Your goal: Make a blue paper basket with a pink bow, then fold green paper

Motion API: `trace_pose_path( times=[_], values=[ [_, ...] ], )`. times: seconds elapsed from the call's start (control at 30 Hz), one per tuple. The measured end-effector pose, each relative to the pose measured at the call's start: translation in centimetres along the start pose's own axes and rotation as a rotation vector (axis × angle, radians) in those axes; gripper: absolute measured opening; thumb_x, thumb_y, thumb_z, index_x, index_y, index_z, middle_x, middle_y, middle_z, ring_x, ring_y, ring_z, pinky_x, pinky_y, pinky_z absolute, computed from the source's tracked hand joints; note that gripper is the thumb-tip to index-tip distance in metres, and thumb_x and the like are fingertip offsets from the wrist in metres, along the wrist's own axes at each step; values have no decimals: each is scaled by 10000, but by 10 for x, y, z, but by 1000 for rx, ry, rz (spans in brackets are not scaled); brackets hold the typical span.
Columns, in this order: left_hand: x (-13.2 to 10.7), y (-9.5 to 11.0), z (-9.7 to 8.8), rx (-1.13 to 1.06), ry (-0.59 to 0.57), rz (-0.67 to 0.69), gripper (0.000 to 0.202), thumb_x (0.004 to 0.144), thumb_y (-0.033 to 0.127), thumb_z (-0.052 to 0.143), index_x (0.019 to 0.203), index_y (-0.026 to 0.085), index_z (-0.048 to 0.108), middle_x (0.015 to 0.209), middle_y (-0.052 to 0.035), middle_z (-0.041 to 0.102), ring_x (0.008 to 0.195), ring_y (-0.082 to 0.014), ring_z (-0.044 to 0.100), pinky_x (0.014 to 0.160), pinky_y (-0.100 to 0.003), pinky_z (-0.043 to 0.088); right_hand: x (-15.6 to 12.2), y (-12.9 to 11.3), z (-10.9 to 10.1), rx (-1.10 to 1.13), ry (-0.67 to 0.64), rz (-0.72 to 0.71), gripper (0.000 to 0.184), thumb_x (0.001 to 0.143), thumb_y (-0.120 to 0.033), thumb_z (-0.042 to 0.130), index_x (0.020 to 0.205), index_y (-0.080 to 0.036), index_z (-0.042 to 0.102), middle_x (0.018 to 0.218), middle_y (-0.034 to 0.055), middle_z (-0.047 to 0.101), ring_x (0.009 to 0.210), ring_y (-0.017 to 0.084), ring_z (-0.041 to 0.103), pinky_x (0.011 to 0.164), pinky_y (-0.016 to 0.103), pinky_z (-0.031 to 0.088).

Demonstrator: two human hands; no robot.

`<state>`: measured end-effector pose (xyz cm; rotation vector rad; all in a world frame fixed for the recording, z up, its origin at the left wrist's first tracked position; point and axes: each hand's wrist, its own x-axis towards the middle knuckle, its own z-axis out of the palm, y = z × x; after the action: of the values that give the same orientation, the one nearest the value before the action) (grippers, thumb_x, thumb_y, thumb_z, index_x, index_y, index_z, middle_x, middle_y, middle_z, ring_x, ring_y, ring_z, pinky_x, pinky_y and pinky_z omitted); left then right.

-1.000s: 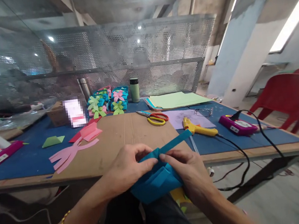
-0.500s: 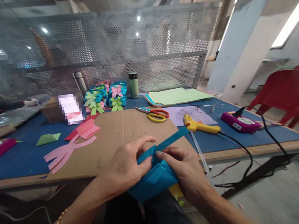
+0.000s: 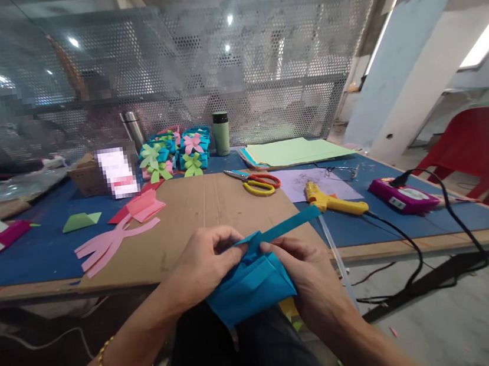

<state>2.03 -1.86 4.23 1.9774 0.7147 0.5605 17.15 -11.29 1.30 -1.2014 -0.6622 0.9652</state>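
Left hand (image 3: pixel 201 265), right hand (image 3: pixel 311 273) both pinched folded blue paper piece (image 3: pixel 250 284) off near desk (image 3: pixel 412 244) edge (over lap); uneven pull might tear projecting blue strip (image 3: pixel 292 223), skew crease.

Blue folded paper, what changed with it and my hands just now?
The left hand lowered its forefinger, raised half a second ago, to pinch the top of the blue folded paper. The right hand kept its grip, the strip still juts right, and scissors and glue gun lie as before.
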Motion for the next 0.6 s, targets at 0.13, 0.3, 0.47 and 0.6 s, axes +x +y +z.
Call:
trace_pose_path(
  times=[0.13,0.3,0.47,0.6],
  values=[
    [3,1,-7,-1,-10,-21,233,877,382,625,842,171,718,754,3,678,701,-136,579,606,-222,427,-5,0,-1,-37,-96,-28,353,716,-524,832,708,-177,768,661,13,653,598,136,559,561,253,450],
    [18,2,-35,121,-101,-88,279,834,433,643,816,167,726,725,-7,686,658,-140,560,574,-227,414,-17,-15,-41,-334,-76,-166,431,889,-531,681,1201,-237,722,785,20,719,543,155,617,512,290,492],
    [57,-25,-63,250,-228,-56,262,765,431,663,752,179,734,690,3,686,646,-146,555,600,-237,410,17,-52,-122,-1037,238,-781,232,966,-366,581,1023,-231,761,990,77,746,930,245,685,866,403,527],
    [82,-34,-68,380,-228,3,252,738,398,633,787,176,744,765,-19,704,745,-183,603,671,-258,430,72,-61,-169,-1572,188,-846,429,982,-411,459,1188,-139,719,1202,196,667,1089,355,605,930,534,487]
  ],
)
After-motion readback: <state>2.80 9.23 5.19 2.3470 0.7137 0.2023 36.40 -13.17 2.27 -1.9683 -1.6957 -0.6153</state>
